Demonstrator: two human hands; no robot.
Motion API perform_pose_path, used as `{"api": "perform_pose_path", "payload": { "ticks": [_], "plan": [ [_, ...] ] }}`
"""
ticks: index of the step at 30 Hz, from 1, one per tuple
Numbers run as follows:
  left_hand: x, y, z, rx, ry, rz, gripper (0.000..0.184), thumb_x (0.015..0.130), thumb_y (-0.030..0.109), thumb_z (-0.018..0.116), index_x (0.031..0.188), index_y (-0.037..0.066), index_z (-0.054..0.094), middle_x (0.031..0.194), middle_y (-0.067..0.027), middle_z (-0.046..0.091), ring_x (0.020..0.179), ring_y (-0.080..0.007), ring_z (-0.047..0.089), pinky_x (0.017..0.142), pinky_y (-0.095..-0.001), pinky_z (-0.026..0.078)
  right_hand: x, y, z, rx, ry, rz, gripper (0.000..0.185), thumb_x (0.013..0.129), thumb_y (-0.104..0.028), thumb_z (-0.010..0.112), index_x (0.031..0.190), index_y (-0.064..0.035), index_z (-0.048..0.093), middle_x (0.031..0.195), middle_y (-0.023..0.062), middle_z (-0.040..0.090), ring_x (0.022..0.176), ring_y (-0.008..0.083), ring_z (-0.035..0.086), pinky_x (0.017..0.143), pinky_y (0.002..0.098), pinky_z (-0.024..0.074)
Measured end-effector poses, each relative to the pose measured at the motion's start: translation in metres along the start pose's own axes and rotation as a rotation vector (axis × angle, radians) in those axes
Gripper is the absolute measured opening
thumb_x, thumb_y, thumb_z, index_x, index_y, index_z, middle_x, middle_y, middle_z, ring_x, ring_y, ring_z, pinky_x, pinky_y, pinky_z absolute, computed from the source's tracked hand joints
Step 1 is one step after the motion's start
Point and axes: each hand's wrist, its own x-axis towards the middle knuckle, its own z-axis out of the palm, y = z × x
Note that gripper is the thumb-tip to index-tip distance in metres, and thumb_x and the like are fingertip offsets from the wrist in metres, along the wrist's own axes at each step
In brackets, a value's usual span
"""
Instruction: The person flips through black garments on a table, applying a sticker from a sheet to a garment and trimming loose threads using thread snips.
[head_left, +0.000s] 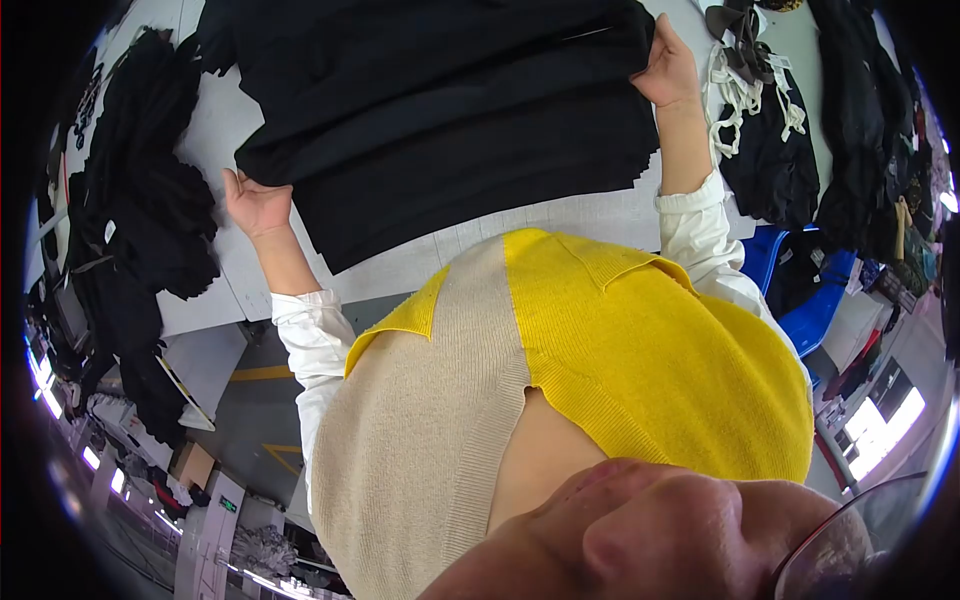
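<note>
Black fabric [450, 130] lies spread across a pale table, with a few soft folds running sideways. At its left edge, my left hand [260, 208] holds the border, the fingertips partly hidden at the cloth. My right hand [672, 75] grips the upper right edge, with some fingers covered by the fabric. Both arms are stretched forward, in white sleeves.
The pale table [225, 120] shows around the fabric. A pile of dark garments [150, 170] is at the left. White straps [735, 95] and more black cloth [775, 160] lie at the right. A blue chair [815, 310] stands below them.
</note>
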Motion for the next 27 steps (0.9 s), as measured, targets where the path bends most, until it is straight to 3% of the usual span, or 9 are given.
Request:
{"api": "perform_pose_path", "payload": {
  "ticks": [2,8,12,14,15,17,19,23,27],
  "plan": [
    [-0.008,-0.007,0.004,-0.017,0.050,0.120,0.036,0.094,0.029,0.041,0.106,0.001,0.061,0.110,-0.0149,0.063,0.104,-0.0282,0.059,0.097,-0.0431,0.039,-0.007,0.004,-0.001,0.002,-0.124,0.015,0.034,0.093,-0.034,0.046,0.102,-0.0054,0.063,0.099,0.0126,0.067,0.089,0.0261,0.063,0.082,0.0377,0.0478],
    [-0.023,-0.005,0.035,0.016,-0.063,0.102,0.032,0.095,0.026,0.044,0.108,0.002,0.061,0.114,-0.0133,0.062,0.107,-0.0265,0.058,0.098,-0.0410,0.038,-0.016,-0.005,-0.005,0.093,-0.260,0.051,0.041,0.090,-0.038,0.049,0.103,-0.0014,0.064,0.100,0.0177,0.066,0.092,0.0305,0.062,0.082,0.0389,0.0483],
    [-0.042,0.000,0.045,0.180,0.065,0.230,0.024,0.093,0.015,0.046,0.108,0.001,0.059,0.113,-0.0136,0.062,0.104,-0.0240,0.059,0.097,-0.0365,0.040,-0.031,-0.017,-0.021,-0.013,-0.452,-0.046,0.031,0.086,-0.001,0.050,0.117,0.0043,0.054,0.112,0.0163,0.061,0.098,0.0221,0.059,0.089,0.0296,0.0439],
    [-0.072,-0.009,0.061,0.486,0.186,0.364,0.022,0.090,0.003,0.045,0.107,-0.001,0.059,0.105,-0.0123,0.064,0.091,-0.0207,0.061,0.082,-0.0292,0.048,-0.051,-0.022,-0.024,-0.338,-0.212,-0.255,0.028,0.086,-0.001,0.052,0.114,0.0042,0.056,0.109,0.0147,0.062,0.097,0.0224,0.059,0.088,0.0289,0.0429],
    [-0.090,-0.011,0.058,0.490,0.191,0.376,0.022,0.090,0.003,0.045,0.107,-0.001,0.059,0.105,-0.0123,0.064,0.091,-0.0207,0.061,0.082,-0.0292,0.048,-0.066,-0.021,-0.022,-0.453,-0.064,-0.349,0.027,0.086,0.000,0.051,0.112,0.0045,0.056,0.104,0.0125,0.062,0.083,0.0179,0.058,0.079,0.0255,0.0450],
    [-0.129,-0.024,0.031,0.818,0.491,0.358,0.021,0.088,-0.001,0.043,0.102,-0.001,0.060,0.091,-0.0098,0.063,0.071,-0.0167,0.059,0.063,-0.0251,0.049,-0.097,-0.027,-0.034,-0.710,0.076,-0.386,0.024,0.084,0.002,0.051,0.107,0.0032,0.059,0.099,0.0110,0.062,0.069,0.0132,0.053,0.068,0.0233,0.0453],
    [-0.157,-0.048,0.005,1.136,0.564,0.297,0.022,0.087,-0.001,0.044,0.098,0.001,0.063,0.081,-0.0071,0.061,0.058,-0.0133,0.054,0.052,-0.0234,0.046,-0.105,-0.020,-0.065,-0.910,0.139,-0.417,0.028,0.082,0.005,0.048,0.106,-0.0007,0.061,0.094,0.0077,0.061,0.066,0.0108,0.050,0.056,0.0213,0.0413],
    [-0.164,-0.082,-0.028,1.488,0.672,0.034,0.026,0.081,0.003,0.047,0.098,0.008,0.066,0.072,-0.0026,0.058,0.055,-0.0110,0.048,0.054,-0.0221,0.042,-0.095,0.016,-0.121,-1.264,0.032,-0.468,0.031,0.078,0.006,0.048,0.104,-0.0023,0.063,0.096,0.0042,0.061,0.066,0.0109,0.049,0.059,0.0211,0.0428],
    [-0.155,-0.070,-0.049,1.662,0.568,-0.073,0.027,0.079,0.009,0.050,0.101,0.010,0.066,0.067,-0.0014,0.055,0.060,-0.0124,0.048,0.059,-0.0238,0.041,-0.093,0.024,-0.126,-1.479,0.107,-0.246,0.035,0.077,0.005,0.048,0.106,-0.0055,0.064,0.096,0.0021,0.062,0.068,0.0104,0.051,0.061,0.0205,0.0426]
  ]
}}
